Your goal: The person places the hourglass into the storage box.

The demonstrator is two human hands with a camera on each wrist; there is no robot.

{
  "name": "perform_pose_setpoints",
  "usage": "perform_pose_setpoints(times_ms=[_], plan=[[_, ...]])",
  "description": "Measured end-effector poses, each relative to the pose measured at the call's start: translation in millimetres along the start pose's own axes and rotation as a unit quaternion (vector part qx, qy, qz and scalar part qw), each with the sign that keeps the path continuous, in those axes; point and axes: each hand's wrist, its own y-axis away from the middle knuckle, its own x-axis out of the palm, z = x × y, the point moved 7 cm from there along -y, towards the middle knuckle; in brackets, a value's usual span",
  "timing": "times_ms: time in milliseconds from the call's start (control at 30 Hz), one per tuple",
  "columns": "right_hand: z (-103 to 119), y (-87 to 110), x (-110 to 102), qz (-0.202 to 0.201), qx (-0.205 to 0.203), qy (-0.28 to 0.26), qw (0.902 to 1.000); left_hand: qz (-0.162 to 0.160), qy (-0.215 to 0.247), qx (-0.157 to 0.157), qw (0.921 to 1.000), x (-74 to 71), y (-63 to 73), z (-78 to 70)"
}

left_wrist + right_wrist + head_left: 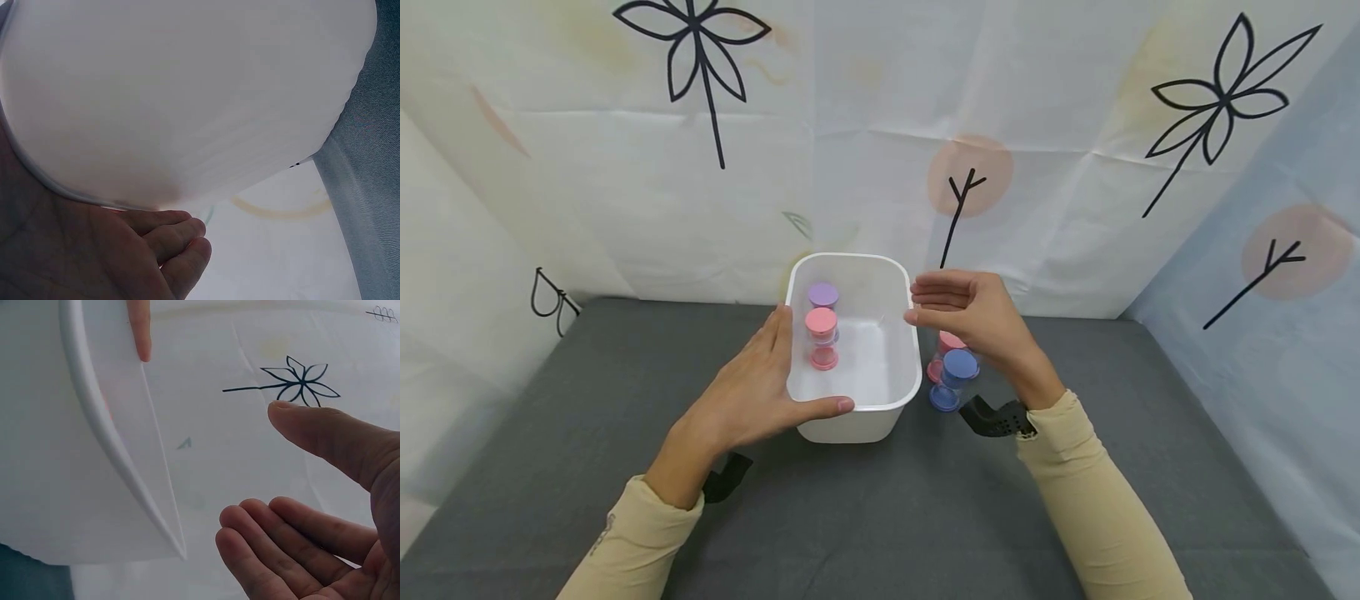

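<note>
A white plastic bin [907, 398] stands on the dark cloth, with a pink sand timer [822, 323] and a purple sand timer [823, 294] upright in its left part. My left hand [739, 398] rests against the bin's left side, fingers straight along the outer wall and thumb stretched over the front rim. Beside the right rim, my right hand [976, 312] holds nothing; its fingers are loosely bent, with thumb and fingertips apart. Below that hand, outside the bin, stand a blue sand timer [959, 367] and another pink sand timer [950, 342], partly hidden.
Dark grey cloth [880, 517] covers the table. Behind it hangs a white printed curtain [865, 183] close to the bin's far side, and a bluish one [1285, 333] closes off the right.
</note>
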Motion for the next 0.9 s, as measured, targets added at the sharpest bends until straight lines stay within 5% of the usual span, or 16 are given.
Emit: perform_pose_setpoints(times_ms=[433, 900], plan=[[-34, 33.3, -52, -0.111, -0.056, -0.046, 0.9911, -0.006, 0.001, 0.012, 0.9999, -1.4, 0.1, -2.6], [-70, 45.4, -79, -0.179, -0.057, -0.069, 0.9798, 0.005, -0.004, -0.003, 1.0000, 0.5, 0.2, -0.4]])
